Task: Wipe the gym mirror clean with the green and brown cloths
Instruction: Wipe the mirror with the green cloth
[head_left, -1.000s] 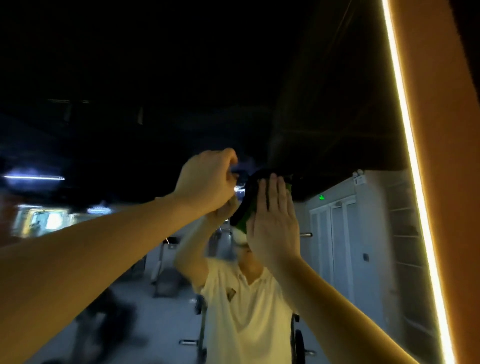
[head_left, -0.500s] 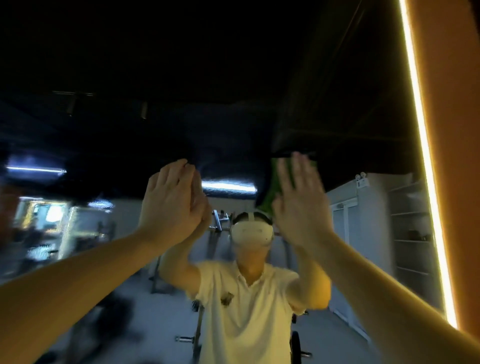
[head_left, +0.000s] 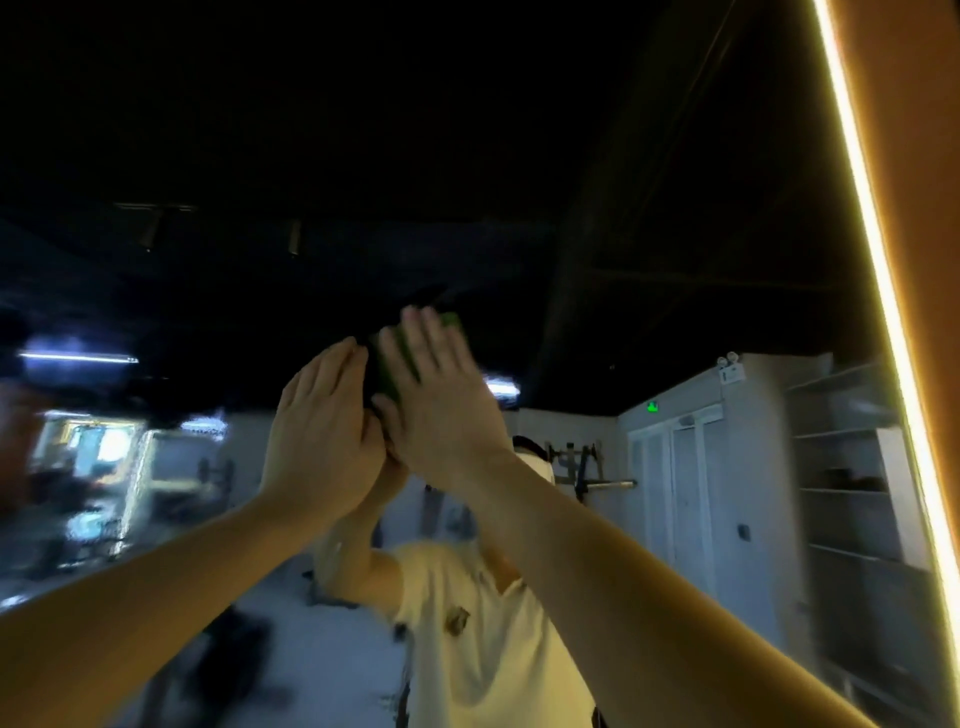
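Flat grips on the large wall mirror (head_left: 675, 260)
Right grip (head_left: 441, 395), fingers straight, presses the folded green fabric cloth (head_left: 392, 366), long side upright; left grip (head_left: 322, 431) lies released, flat, just beside.

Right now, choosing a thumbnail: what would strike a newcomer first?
Two raised hands at the centre: the right hand presses a green cloth flat on the mirror, the left hand flat beside it. A bright light strip runs down the mirror's right edge; a white-shirted reflection stands below.

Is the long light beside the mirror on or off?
On. The light strip glows bright yellow along the right edge of the mirror.
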